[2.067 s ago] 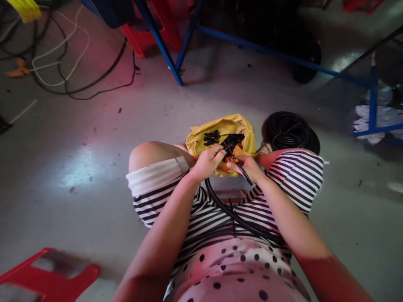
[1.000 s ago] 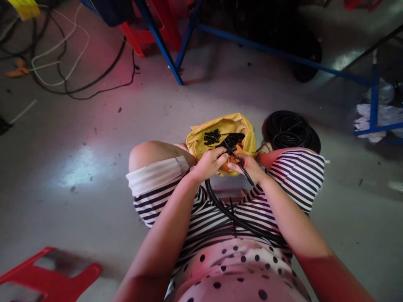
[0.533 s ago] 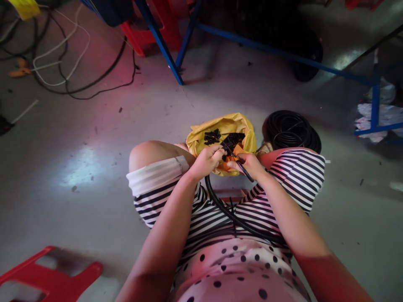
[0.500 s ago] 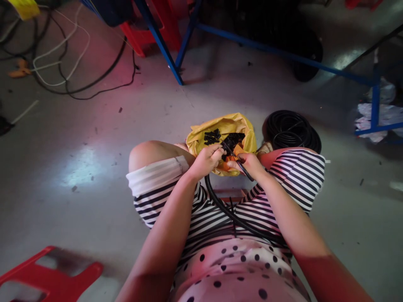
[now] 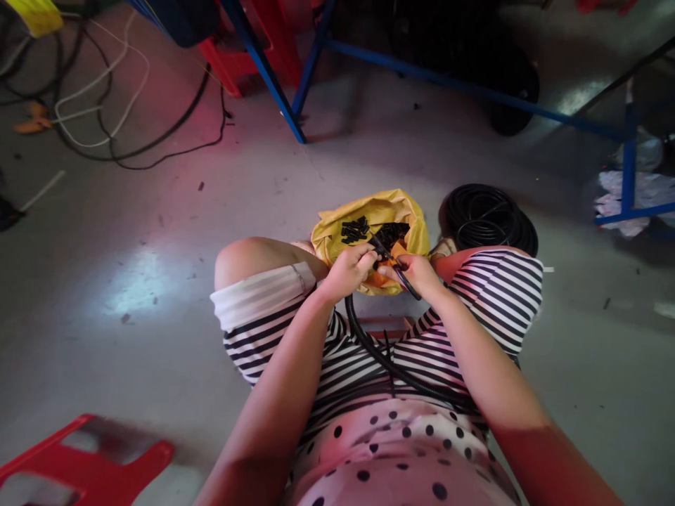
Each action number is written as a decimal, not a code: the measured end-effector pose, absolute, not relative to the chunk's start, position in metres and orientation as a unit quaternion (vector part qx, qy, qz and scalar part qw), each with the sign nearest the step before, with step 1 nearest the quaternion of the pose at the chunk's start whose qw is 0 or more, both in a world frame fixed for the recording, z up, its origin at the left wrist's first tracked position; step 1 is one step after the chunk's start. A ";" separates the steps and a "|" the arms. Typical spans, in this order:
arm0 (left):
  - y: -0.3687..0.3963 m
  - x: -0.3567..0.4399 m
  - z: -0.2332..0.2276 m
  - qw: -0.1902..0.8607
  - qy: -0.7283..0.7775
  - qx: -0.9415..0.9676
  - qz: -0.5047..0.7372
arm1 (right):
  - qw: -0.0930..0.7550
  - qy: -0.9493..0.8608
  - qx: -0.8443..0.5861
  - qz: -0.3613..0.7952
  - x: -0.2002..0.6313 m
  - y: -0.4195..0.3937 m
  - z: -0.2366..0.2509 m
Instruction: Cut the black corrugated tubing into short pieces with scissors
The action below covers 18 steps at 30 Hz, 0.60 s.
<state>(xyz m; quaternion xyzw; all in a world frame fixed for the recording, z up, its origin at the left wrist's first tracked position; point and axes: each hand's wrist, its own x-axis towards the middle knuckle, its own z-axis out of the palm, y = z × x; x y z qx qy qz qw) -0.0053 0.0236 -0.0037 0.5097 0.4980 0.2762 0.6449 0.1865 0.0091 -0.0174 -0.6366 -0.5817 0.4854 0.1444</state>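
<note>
Holding a black corrugated tube [image 5: 387, 362] between both hands, just above the yellow bag [image 5: 337, 232] at the centre of the frame.

The left hand [image 5: 351, 270] is closed around the upper end of the tube, and its fingers are curled together so the tube end itself is hidden inside the grip. The right hand [image 5: 416, 270] is just beside it, almost touching, with thumb and forefinger pinched on a thin black tool [image 5: 407, 283] whose long axis goes from upper left to lower right. From the left hand the tube runs down and to the right across the striped lap, toward the lower centre of the frame. Small black cut pieces [image 5: 354, 228] lie in the bag, just beyond the fingers. A black coil [image 5: 488, 218] lies on the floor right of the bag.
</note>
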 end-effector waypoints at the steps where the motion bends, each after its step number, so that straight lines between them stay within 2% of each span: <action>1: 0.023 -0.005 -0.003 0.651 0.500 0.499 0.277 | 0.150 -0.582 -0.638 0.481 0.187 0.009 -0.019; 5: 0.022 -0.001 0.004 0.686 0.513 0.444 0.263 | 0.202 -0.530 -0.640 0.518 0.185 0.009 -0.017; 10: 0.018 0.002 0.006 0.745 0.480 0.423 0.188 | 0.291 -0.468 -0.605 0.574 0.179 0.010 -0.004; 13: 0.015 0.003 0.002 0.753 0.474 0.415 0.189 | 0.300 -0.468 -0.614 0.560 0.179 0.012 -0.002; 18: 0.012 0.004 0.002 0.784 0.452 0.380 0.190 | 0.384 -0.390 -0.665 0.509 0.187 0.015 -0.010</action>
